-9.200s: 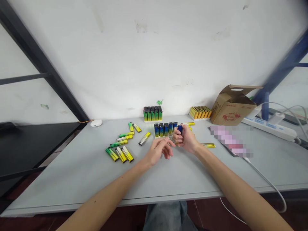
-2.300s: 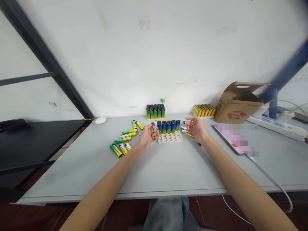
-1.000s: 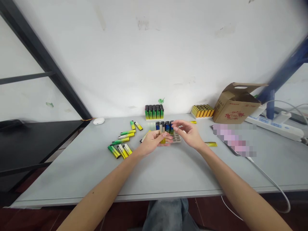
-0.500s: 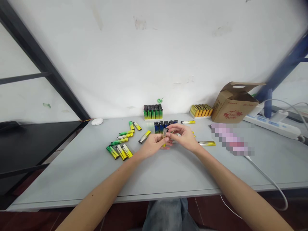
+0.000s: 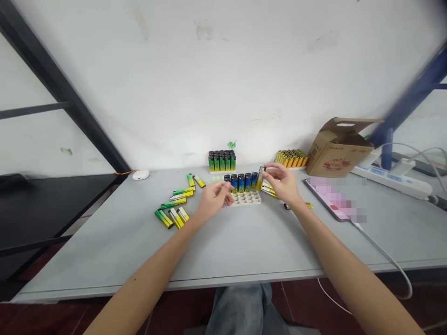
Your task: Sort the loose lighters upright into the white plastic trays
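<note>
My right hand [image 5: 283,182] pinches a silver-and-yellow lighter [image 5: 260,177] near its top. The lighter is nearly upright, at the right end of the blue lighters [image 5: 240,182] standing in a white tray [image 5: 244,203] with round holes. Whether its base sits in a hole, I cannot tell. My left hand [image 5: 213,201] is at the tray's left end, its fingers loosely curled and apart, with nothing visible in them. Left of it lie several loose green-yellow and silver-yellow lighters [image 5: 178,201]. More silver-yellow lighters [image 5: 269,190] lie beside the tray's right end, partly behind my right hand.
Against the wall stand a full tray of green lighters [image 5: 222,161] and one of yellow-orange lighters [image 5: 292,159]. To the right are an open cardboard box [image 5: 340,156], a power strip [image 5: 393,180] and a blurred pink device [image 5: 331,200] on a cable. A white case [image 5: 140,175] lies at the back left.
My hands have moved apart. The right hand has carried the silver-and-yellow lighter right and back to the end of the blue lighters; the left has let go and moved left, uncovering the tray.
</note>
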{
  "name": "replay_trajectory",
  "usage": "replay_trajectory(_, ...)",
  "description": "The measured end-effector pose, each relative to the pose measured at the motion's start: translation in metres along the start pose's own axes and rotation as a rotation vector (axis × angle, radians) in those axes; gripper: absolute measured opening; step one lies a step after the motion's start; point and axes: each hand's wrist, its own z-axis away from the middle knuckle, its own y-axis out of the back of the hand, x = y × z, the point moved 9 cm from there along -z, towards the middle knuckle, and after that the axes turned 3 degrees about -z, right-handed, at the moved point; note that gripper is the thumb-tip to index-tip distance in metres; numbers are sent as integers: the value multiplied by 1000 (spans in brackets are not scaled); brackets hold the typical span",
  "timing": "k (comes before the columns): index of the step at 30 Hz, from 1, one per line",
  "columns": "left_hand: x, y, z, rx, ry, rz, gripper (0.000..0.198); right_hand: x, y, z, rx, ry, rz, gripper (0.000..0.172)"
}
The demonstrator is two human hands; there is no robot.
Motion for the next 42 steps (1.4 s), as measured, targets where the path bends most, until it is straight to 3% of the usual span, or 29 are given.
replay_trajectory(2,7,30,-1,214,-110,-135,36,0,-6,2,-36,26,39,33)
replay_trajectory(4,10,50,-1,333,-152,-278,35,1,-9,3,-64,43,80,30)
replay_trajectory(10,3,79,-6,456,-59,-641,21,0,-13,5,-139,114,209,22)
replay_trajectory(13,-3,74,-11,428,-50,-734,22,-7,-18,8,-179,172,253,21)
replay_trajectory(17,-8,52,-14,272,-120,-862,22,-12,-17,8,-167,187,239,21)
replay_trajectory(24,-10,37,-8,158,-160,-1178,15,13,-6,2,-65,50,312,32)
replay_trajectory(29,-8,37,-7,138,-118,-1154,14,11,-6,3,-49,93,416,32)
replay_trajectory(33,5,49,-4,273,-70,-938,18,-11,6,6,108,203,375,27)
replay_trajectory(37,29,48,3,366,-182,-645,20,-31,8,13,180,295,317,22)
replay_trajectory(39,38,43,8,385,-230,-493,19,-37,1,19,136,312,281,20)
replay_trajectory(42,43,30,13,324,-242,-190,24,-40,-26,28,-94,278,185,19)
